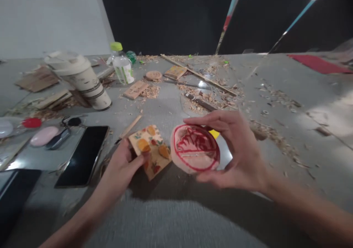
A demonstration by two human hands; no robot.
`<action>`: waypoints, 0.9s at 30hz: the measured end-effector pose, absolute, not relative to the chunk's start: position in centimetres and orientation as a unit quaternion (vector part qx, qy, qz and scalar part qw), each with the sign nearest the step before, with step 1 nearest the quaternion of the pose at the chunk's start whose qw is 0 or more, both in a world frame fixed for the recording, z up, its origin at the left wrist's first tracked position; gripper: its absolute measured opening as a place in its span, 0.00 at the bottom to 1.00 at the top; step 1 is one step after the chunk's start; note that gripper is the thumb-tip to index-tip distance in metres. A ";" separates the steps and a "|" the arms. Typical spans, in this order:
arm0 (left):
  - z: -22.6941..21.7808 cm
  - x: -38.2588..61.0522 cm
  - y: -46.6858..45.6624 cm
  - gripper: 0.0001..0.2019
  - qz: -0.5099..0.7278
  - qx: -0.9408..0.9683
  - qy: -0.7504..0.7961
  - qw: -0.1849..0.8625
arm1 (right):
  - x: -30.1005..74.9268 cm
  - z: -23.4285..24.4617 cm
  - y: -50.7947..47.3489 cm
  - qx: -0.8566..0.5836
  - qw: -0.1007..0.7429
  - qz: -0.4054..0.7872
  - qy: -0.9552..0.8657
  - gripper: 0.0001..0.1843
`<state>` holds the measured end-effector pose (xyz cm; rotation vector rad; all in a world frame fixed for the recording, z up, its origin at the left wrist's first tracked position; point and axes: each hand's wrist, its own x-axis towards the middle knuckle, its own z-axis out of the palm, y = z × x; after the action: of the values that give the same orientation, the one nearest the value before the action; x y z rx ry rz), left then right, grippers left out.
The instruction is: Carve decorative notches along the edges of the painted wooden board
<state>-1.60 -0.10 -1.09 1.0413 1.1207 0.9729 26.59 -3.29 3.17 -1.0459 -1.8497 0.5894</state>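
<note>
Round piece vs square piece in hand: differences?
The round disc is circular; the square tile is four-cornered. The disc carries red lines inside a red ring; the tile shows orange fruit shapes. The right hand spans the disc's rim; the left hand pinches the tile's edge. Both are painted wood.

Both of the person's hands, the left hand (121,169) and the right hand (239,156), are bare with slim fingers, and the left forearm (82,218) and right forearm (306,211) are likewise uncovered as far as the lower and right edges of the view, slightly blurred.
</note>
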 end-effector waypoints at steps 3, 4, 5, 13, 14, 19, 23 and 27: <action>-1.0 -1.9 -0.1 0.34 0.394 0.465 0.473 0.636 | 24.6 1.5 -3.2 -0.387 0.486 0.275 -0.734 0.52; -1.0 -1.9 -0.2 0.34 0.392 0.462 0.473 0.640 | 24.3 0.9 -3.2 -0.383 0.492 0.284 -0.729 0.52; -0.9 -1.9 -0.2 0.34 0.390 0.460 0.472 0.643 | 24.3 0.4 -3.2 -0.383 0.496 0.292 -0.723 0.51; -1.2 -1.9 -0.2 0.35 0.372 0.446 0.494 0.647 | 24.6 -0.6 -3.5 -0.411 0.493 0.331 -0.692 0.51; -1.4 -2.0 -0.1 0.36 0.373 0.443 0.503 0.642 | 24.7 -0.6 -3.5 -0.412 0.491 0.335 -0.691 0.52; -2.0 -2.3 0.0 0.40 0.381 0.437 0.523 0.624 | 24.8 -0.6 -3.9 -0.409 0.490 0.345 -0.688 0.56; -2.0 -2.3 0.1 0.43 0.384 0.434 0.523 0.625 | 24.8 -0.5 -4.0 -0.391 0.500 0.339 -0.695 0.55; -1.9 -2.2 0.1 0.42 0.380 0.439 0.523 0.624 | 25.0 -0.7 -3.8 -0.375 0.497 0.321 -0.713 0.56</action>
<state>-2.15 0.11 -1.87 1.0085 1.2000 0.8725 24.97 -3.80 -0.71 -0.9088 -1.7267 0.7783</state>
